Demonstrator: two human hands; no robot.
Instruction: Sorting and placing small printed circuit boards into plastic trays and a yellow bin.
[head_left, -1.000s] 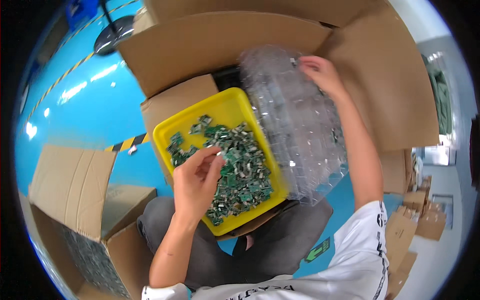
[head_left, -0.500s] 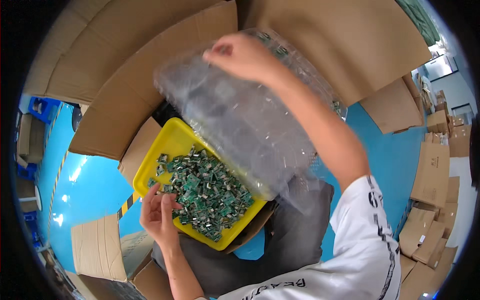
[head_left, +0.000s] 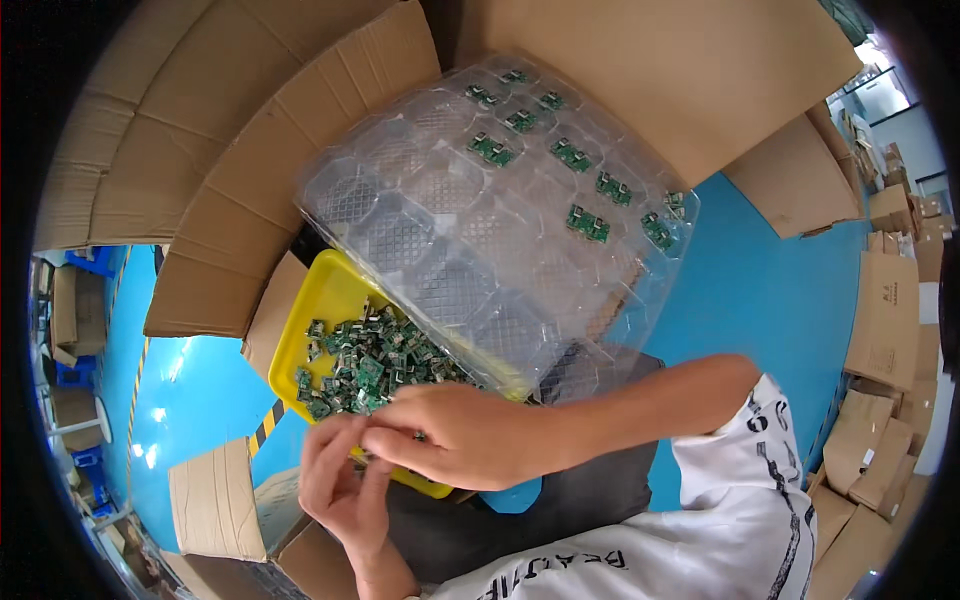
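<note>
Low over the near edge of a yellow tub [head_left: 317, 283], my two hands meet. My right hand [head_left: 462, 433] has its fingers drawn together against the left fingertips. My left hand [head_left: 345, 487] is curled closed below it. Whatever they pinch is hidden by the fingers. The tub holds a heap of small green circuit boards [head_left: 372, 362], partly covered by my right hand. Resting over the tub's far right side is a clear plastic tray [head_left: 440, 270] with moulded pockets. Several circuit boards [head_left: 587, 224] sit in pockets toward its far and right side; its left pockets hold none.
Tall cardboard panels [head_left: 290, 130] rise at the left, and another cardboard sheet [head_left: 680, 80] stands behind the tray. An open cardboard box [head_left: 215, 495] lies at lower left. Cardboard boxes [head_left: 885, 320] are stacked along the right. The floor [head_left: 730, 310] is blue.
My right hand has left the far part of the clear tray and come down to my left hand. The tray, blurred before, now lies still with its boards showing. My left fingers have closed.
</note>
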